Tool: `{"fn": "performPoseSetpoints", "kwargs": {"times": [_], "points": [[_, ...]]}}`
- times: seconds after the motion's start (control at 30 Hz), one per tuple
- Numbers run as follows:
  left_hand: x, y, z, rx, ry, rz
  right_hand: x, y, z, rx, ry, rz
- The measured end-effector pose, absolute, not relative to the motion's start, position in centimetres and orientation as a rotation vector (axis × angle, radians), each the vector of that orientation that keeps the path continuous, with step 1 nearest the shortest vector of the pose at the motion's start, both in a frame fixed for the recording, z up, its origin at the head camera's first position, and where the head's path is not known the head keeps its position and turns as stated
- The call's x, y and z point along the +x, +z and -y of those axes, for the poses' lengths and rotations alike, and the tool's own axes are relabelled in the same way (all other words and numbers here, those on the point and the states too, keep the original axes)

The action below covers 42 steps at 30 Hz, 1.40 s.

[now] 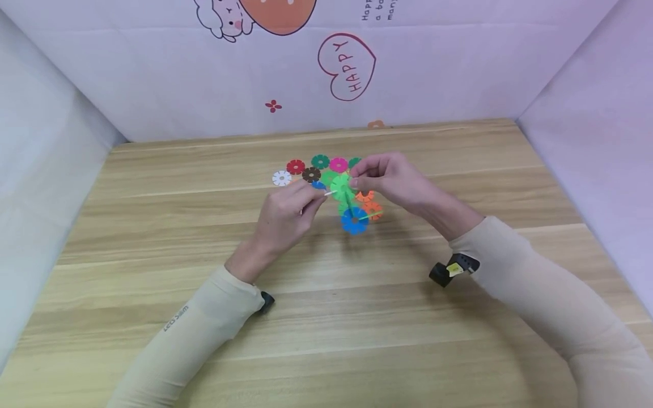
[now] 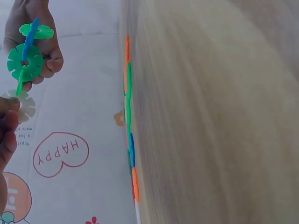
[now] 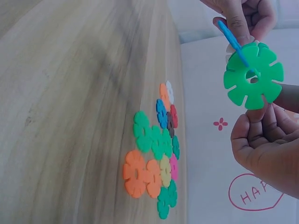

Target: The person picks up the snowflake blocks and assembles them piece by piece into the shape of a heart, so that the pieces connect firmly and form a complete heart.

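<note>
Several slotted, flower-shaped plastic discs are joined in a chain held above the table. In the head view, my left hand (image 1: 288, 212) pinches a white disc (image 1: 330, 193) seen nearly edge-on. My right hand (image 1: 398, 182) pinches a bright green disc (image 1: 340, 186) at its right rim. Below it hangs a blue disc (image 1: 354, 224), with another green disc (image 1: 376, 214) set crosswise in it. The left wrist view shows the white disc (image 2: 29, 108) meeting an edge-on green disc (image 2: 20, 83). In the right wrist view, a large green disc (image 3: 263, 88) covers part of the joint and the fingertips.
Loose discs lie flat behind the hands, including a white disc (image 1: 282, 178), a red disc (image 1: 295, 166), a brown disc (image 1: 311, 174), a pink disc (image 1: 339, 165) and an orange disc (image 3: 135, 175). A white printed cloth (image 1: 433, 68) stands along the wooden table's (image 1: 326, 340) back edge.
</note>
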<state>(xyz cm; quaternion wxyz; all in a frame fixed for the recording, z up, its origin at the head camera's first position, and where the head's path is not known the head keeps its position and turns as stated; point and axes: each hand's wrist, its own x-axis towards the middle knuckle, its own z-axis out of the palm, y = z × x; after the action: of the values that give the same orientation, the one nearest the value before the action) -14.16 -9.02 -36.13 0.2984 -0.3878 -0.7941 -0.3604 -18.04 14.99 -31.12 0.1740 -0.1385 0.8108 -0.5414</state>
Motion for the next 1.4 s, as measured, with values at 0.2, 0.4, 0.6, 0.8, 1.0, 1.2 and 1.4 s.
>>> {"fn": "performPoseSetpoints", "kwargs": {"times": [0.2,0.4,0.6,0.8,1.0,1.2,1.4], "points": [[-13.9,-36.0,9.1,-1.048,-0.943,2.099,-17.7,-30.8,-14.5,-0.418,-1.508,-2.303],[-13.9,-36.1,9.2,-1.049,-0.932,2.125,-17.7,-30.9,-14.1,-0.439,-1.489,-2.314],[-14.2,-36.2,9.1,-1.006,-0.971,2.161,-18.1,-31.0,-14.0,-0.43,-1.464,-2.337],[-14.3,-36.2,9.4,-0.97,-1.001,2.26,-18.5,-31.0,-14.0,-0.449,-1.401,-2.415],[-14.1,-36.1,9.8,-0.869,-1.242,2.368,-18.6,-30.5,-14.2,-0.556,-1.319,-2.49],[-14.4,-35.3,9.5,-0.568,-1.607,2.552,-18.5,-30.2,-14.5,-0.641,-1.305,-2.5],[-15.1,-34.8,8.8,-0.442,-1.839,2.624,-18.5,-30.5,-14.4,-0.77,-1.306,-2.481]]}}
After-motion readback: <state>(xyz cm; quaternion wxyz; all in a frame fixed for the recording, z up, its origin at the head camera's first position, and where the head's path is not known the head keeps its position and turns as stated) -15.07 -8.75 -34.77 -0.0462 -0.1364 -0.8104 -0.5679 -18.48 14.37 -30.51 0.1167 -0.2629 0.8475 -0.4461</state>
